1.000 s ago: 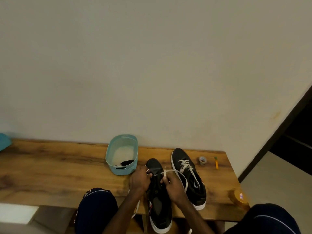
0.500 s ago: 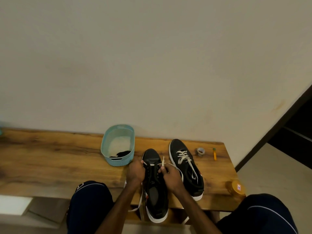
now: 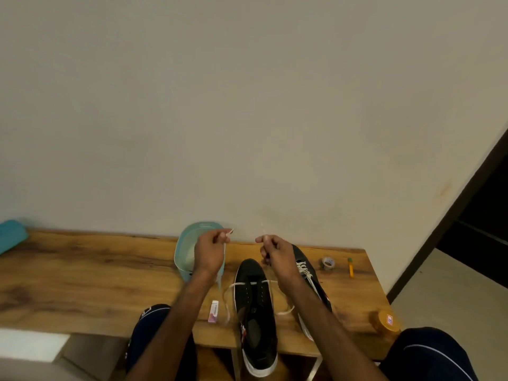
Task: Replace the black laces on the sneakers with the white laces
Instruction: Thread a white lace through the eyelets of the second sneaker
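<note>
Black sneakers (image 3: pixel 257 306), two; white laces (image 3: pixel 250 283), two; left hand (image 3: pixel 210 253), right hand (image 3: pixel 277 255).

The tabletop (image 3: pixel 82 284) is wood with a dark, streaky grain and a smooth, faintly shiny finish. The left sneaker (image 3: pixel 255 303) and right sneaker (image 3: pixel 310 273), 2 alike, look like matt black cloth over smooth white rubbery soles. The white lace (image 3: pixel 242 283) is flat woven cloth. The teal basket (image 3: pixel 184 243) is smooth plastic, and the wall (image 3: pixel 247 105) is matt and painted.
</note>
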Demonstrator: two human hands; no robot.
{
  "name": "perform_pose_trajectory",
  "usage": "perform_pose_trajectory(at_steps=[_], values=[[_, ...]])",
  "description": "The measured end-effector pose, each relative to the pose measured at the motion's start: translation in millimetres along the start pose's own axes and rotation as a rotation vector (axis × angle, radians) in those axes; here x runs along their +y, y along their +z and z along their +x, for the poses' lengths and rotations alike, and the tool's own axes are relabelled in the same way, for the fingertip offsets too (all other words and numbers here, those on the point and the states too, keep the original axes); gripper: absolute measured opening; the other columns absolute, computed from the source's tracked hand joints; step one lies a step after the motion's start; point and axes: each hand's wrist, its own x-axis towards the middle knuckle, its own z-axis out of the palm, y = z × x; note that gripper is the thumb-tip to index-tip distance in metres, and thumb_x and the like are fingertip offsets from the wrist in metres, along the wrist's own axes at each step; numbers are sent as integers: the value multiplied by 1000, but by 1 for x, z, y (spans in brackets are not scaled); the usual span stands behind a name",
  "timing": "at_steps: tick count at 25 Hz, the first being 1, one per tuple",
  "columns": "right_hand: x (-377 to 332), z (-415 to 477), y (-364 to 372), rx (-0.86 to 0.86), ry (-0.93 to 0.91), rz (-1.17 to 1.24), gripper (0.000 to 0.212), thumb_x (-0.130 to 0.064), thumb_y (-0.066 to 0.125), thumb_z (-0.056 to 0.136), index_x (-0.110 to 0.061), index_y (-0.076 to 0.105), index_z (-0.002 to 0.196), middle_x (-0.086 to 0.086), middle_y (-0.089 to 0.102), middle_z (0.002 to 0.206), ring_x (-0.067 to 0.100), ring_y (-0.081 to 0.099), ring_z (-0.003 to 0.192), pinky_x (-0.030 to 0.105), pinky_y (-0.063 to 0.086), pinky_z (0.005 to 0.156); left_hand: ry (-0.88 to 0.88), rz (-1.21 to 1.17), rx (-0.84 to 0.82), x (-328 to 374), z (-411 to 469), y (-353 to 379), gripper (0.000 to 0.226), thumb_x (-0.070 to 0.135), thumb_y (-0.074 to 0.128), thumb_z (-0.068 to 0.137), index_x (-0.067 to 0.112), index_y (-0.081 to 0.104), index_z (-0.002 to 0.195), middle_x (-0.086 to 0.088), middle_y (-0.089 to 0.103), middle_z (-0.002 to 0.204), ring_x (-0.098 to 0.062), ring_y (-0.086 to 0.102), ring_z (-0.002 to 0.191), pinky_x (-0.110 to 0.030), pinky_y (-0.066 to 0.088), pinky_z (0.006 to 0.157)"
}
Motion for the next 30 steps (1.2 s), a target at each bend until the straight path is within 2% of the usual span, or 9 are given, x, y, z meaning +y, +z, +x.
perform_pose_trajectory(at_steps=[2, 4, 9, 14, 18, 20, 23, 27, 30], values=[[-53, 1, 11, -23, -119, 93, 30, -22, 45, 106, -5, 69, 101, 1, 53, 62, 8, 46, 55, 21, 41, 54, 102, -250, -4, 60, -1, -16, 23, 3, 55, 98, 13, 70, 111, -3, 70, 92, -10, 62, 82, -26, 54, 66], [-103, 0, 21, -51, -211, 155, 28, -22, 46, 106, -9, 70, 103, 3, 60, 64, 12, 50, 60, 23, 46, 59, 190, -384, -21, 117, -6, -24, 20, 3, 59, 96, 10, 71, 109, -4, 72, 92, -7, 65, 78, -22, 56, 65], [-201, -10, 32, -68, -396, 218, 24, -16, 50, 104, -4, 70, 105, 5, 66, 72, 15, 53, 65, 25, 49, 60, 269, -547, 11, 210, -15, -33, 12, 6, 64, 94, 3, 73, 102, -10, 75, 90, -19, 71, 80, -32, 60, 76], [-230, -13, 29, -2, -505, 127, 24, -13, 48, 104, -11, 71, 106, 10, 74, 82, 17, 58, 62, 29, 54, 65, 219, -606, 33, 241, -13, -35, 8, 5, 68, 91, 8, 73, 95, -9, 74, 95, -29, 72, 94, -43, 59, 86], [-229, -18, 26, 32, -483, 124, 8, -16, 48, 104, -11, 54, 107, 4, 77, 87, 18, 69, 68, 31, 56, 70, 230, -491, 63, 228, -15, -34, 9, 11, 68, 91, 16, 75, 96, -3, 75, 96, -26, 71, 93, -45, 57, 90], [-230, -19, 20, 51, -462, 84, 8, -18, 49, 104, -10, 51, 104, 4, 77, 85, 17, 68, 65, 27, 53, 61, 246, -429, 67, 223, -19, -37, 11, 15, 65, 94, 14, 73, 102, -2, 73, 98, -23, 70, 92, -42, 57, 88], [-199, -14, 3, 106, -402, -124, 10, -20, 54, 101, -11, 57, 101, 2, 76, 77, 12, 64, 59, 19, 49, 53, 227, -365, 23, 184, -24, -40, 16, 19, 57, 99, 11, 68, 106, -4, 72, 99, -21, 69, 85, -38, 59, 77], [-78, 0, -20, 55, -190, -464, 16, -11, 50, 99, -20, 64, 99, 1, 72, 69, 11, 64, 57, 32, 58, 62, 46, -181, -43, 67, -28, -16, 16, 20, 51, 102, 11, 64, 100, -4, 72, 94, -24, 65, 78, -42, 57, 68], [26, 6, -26, -10, 10, -798, 20, -15, 51, 97, -13, 70, 93, 3, 72, 87, 18, 68, 80, 39, 57, 78, -199, 36, -157, -29, -46, 15, 30, 23, 39, 105, 10, 59, 87, -9, 67, 86, -25, 60, 73, -43, 54, 69]])
